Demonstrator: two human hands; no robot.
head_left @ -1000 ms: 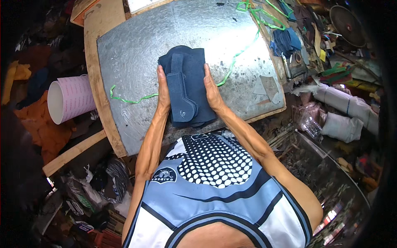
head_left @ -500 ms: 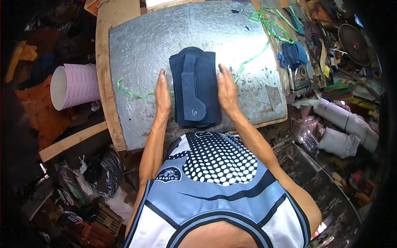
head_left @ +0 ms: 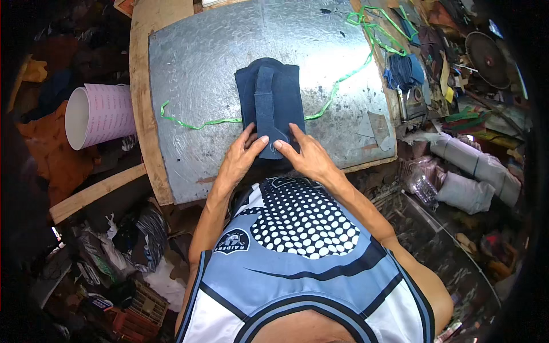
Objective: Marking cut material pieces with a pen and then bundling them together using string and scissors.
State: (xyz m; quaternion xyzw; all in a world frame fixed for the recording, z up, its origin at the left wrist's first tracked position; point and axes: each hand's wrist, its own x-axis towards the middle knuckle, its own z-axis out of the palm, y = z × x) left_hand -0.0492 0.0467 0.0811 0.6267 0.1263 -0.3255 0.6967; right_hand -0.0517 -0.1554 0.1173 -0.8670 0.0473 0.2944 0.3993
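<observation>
A stack of dark blue, leather-like cut pieces (head_left: 283, 94) lies on the grey metal-topped table (head_left: 194, 68). Its far edge is rounded, and a narrower strip-shaped blue piece (head_left: 264, 106) rests lengthwise on top. My left hand (head_left: 241, 153) grips the near left corner of the stack, thumb on top. Around the near right corner closes my right hand (head_left: 311, 157), its thumb also on top, close to the other thumb. The undersides of both hands are hidden. A green plastic string (head_left: 214, 122) passes under the stack and comes out on both sides.
The string's tangled end (head_left: 377, 28) lies at the far right, above a bundle of blue pieces (head_left: 406, 71). Grey scraps (head_left: 374, 128) sit near the right edge. A pinkish-white roll (head_left: 103, 116) stands left of the table, and wrapped rolls (head_left: 477, 157) lie to the right.
Both hands have come from beside the stack toward me and inward, onto its near corners. The near end of the stack now sits slightly farther from me.
</observation>
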